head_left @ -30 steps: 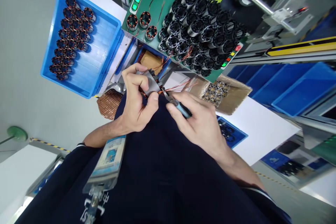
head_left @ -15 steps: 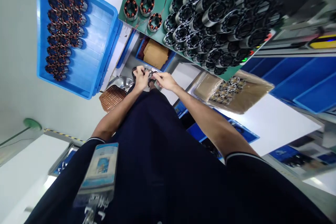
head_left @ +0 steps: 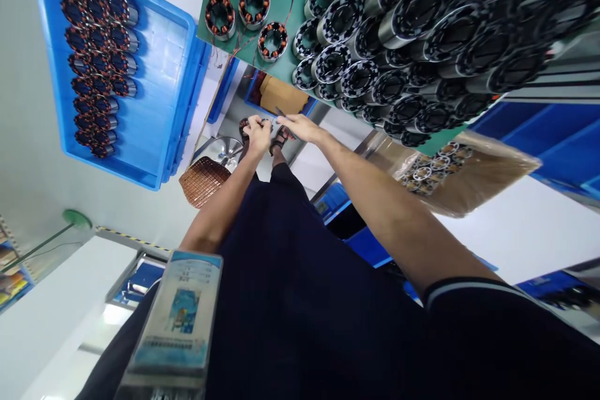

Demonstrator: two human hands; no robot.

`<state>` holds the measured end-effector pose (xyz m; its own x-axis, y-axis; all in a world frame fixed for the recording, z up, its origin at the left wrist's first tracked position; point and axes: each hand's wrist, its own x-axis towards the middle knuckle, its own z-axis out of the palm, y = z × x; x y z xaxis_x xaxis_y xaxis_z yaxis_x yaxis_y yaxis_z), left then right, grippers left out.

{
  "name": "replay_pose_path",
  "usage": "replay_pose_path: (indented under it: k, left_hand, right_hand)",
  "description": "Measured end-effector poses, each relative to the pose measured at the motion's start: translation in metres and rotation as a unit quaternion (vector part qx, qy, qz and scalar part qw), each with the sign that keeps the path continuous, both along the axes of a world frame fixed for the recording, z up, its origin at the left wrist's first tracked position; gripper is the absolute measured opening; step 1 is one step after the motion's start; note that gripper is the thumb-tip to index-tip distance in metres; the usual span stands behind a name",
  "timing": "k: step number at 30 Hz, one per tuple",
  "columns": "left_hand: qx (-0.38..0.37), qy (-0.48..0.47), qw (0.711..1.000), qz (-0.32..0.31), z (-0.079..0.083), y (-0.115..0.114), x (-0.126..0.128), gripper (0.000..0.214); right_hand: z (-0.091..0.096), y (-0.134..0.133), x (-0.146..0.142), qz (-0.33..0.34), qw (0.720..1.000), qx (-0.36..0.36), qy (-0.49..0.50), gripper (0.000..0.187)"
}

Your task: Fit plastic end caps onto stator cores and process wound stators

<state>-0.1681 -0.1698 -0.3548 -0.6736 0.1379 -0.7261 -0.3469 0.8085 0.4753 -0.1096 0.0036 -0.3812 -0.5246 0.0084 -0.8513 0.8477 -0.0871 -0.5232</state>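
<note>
My left hand (head_left: pixel 257 135) is closed on a small, dark and silvery part, probably a motor stator (head_left: pixel 267 124), mostly covered by the fingers. My right hand (head_left: pixel 304 129) pinches a thin, dark, pointed tool (head_left: pixel 280 113), its tip reaching up and left; its exact kind is too small to tell. A small gap separates the two hands, held low in front of my legs. Above them, three copper-wound stators (head_left: pixel 272 41) with loose wires stand on the green mat (head_left: pixel 285 69).
Many stators without visible copper (head_left: pixel 339 19) crowd the mat's right side. A blue tray (head_left: pixel 162 69) at left holds rows of wound stators. Below the bench are a blue bin with brown cardboard (head_left: pixel 281 97), a woven brown stool seat (head_left: pixel 205 181) and a plastic-lined box (head_left: pixel 482 184).
My hands have moved apart, the right one shifting right with the pointed tool now showing. The camera view has moved closer to the bench.
</note>
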Motion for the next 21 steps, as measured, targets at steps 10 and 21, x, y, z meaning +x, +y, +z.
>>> replay_pose_path:
  k: [10,21]
  left_hand:
    - [0.179,0.197,0.938,-0.222,0.139,-0.089,0.039,0.04]
    - [0.452,-0.062,0.886,-0.077,0.267,-0.101,0.044,0.073]
  right_hand:
    - [0.138,-0.051,0.042,-0.061,0.982,-0.14,0.11,0.083]
    - [0.291,-0.003,0.067,0.105,0.88,-0.025,0.463,0.062]
